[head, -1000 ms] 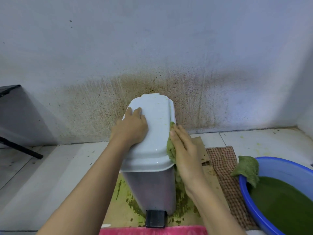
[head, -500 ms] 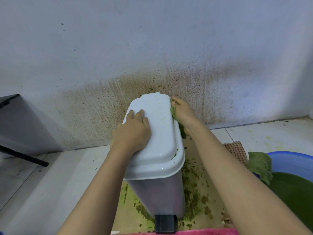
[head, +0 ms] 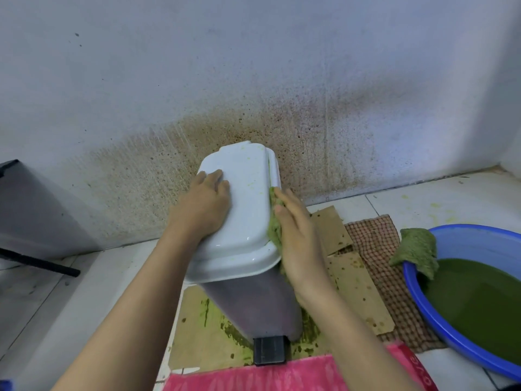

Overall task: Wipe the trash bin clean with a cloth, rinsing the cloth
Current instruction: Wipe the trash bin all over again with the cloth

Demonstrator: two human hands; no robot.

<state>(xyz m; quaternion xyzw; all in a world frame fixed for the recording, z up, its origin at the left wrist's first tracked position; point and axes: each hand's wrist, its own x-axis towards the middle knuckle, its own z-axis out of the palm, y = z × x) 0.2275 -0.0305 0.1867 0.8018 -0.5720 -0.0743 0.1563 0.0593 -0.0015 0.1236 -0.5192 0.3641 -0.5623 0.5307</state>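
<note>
Roughly midway, judging by the mess: wiping under way on the right flank of the pedal trash bin [head: 253, 306], standing on stained cardboard [head: 355, 292] close against the spattered wall [head: 310, 131]. Top of the white lid [head: 245, 198] mostly clean to look at, bar a few faint yellow-green flecks; right edge of it streaked green toward the back. Plenty left, probably: green smears around the foot of the bin and beside the black pedal [head: 269, 350], and no way of telling the state of the far side or the back. Left hand [head: 204, 206] laid flat on the lid's left half, fingers nearly straight and together, thumb out of sight, pressing down to steady rather than gripping. Right hand [head: 296, 235] likewise flat, fingers straight and close together, palm turned toward the bin, pressing a wadded green cloth [head: 273, 230] against the lid's right rim and the top of the body; cloth sandwiched between palm and plastic, not pinched. Rinsing due soon, at a guess, given so green a cloth: blue basin [head: 479, 244] near on the right, holding dark green water [head: 479, 306], with a second green cloth [head: 415, 249] draped over its rim. Between basin and bin, a checked rag [head: 375, 241] on the floor tiles. Along the bottom edge, pink fabric [head: 253, 373], perhaps the person's clothing.
</note>
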